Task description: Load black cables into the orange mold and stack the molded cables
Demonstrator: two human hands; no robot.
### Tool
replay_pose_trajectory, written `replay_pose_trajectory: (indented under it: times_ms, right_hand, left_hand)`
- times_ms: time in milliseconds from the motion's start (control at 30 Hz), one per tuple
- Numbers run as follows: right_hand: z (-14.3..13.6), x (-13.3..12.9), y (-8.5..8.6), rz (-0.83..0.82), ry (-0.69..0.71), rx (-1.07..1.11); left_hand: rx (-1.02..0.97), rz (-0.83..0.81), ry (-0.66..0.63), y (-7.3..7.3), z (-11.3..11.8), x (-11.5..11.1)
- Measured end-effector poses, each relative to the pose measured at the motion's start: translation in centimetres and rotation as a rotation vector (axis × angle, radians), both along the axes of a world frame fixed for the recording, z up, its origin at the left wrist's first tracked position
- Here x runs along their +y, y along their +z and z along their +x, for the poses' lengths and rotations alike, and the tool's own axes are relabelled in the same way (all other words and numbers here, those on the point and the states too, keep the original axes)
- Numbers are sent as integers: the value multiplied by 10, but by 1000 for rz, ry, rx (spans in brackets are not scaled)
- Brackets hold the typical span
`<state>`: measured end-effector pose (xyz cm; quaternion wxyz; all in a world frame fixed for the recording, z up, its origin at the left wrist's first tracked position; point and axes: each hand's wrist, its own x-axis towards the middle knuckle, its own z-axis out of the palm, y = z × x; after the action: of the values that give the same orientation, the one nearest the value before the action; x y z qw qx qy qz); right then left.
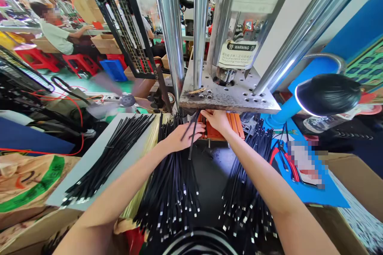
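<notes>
My left hand [187, 135] is closed on a few thin black cables [194, 131], just in front of the press. Their loose ends hang down below its fingers. Under the front edge of the steel press plate [233, 101], my right hand [217, 120] reaches in over an orange mould block [236, 125]. Its fingertips are pinched together beside the upper part of those cables; the plate and the fingers hide what is between them. A thick bundle of black cables [173, 183] with silvery tips drapes below my left hand. Another such bundle [248, 183] hangs below my right forearm.
Steel columns [169, 28] rise around the press. At right are a black lamp [327, 95] and red-handled pliers [289, 161] on a blue surface. More cables [110, 155] lie on a pale board at left. A fan [127, 100] stands behind; a co-worker [56, 32] sits farther back.
</notes>
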<state>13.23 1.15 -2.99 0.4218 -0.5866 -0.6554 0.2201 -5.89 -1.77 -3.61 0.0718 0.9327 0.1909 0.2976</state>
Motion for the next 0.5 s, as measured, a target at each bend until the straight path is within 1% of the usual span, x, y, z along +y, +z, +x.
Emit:
replay_pose_trajectory:
  times_ms: [100,167,233,300,367,433,500]
  right_hand:
    - [2,0,0,-53,8,0]
    - [2,-3,1,-47,4,7]
    - [2,-8,1,-30,-13,8]
    - [3,-11,0,-26,-29,-23]
    - [3,-10,-1,-53,-29,-103]
    - [4,-5,1,-88,-46,-222]
    - [6,0,4,-64,-77,-355]
  left_hand:
    - [133,128,-13,-9,3,5]
    - [209,195,38,-15,2,0]
    - [301,222,95,-15,2,-10]
    - [400,192,131,-9,1,-22]
    - [482,131,139,1,1,-29]
    - [543,59,147,12,3,-25]
    - [579,-14,187,20,9,-10]
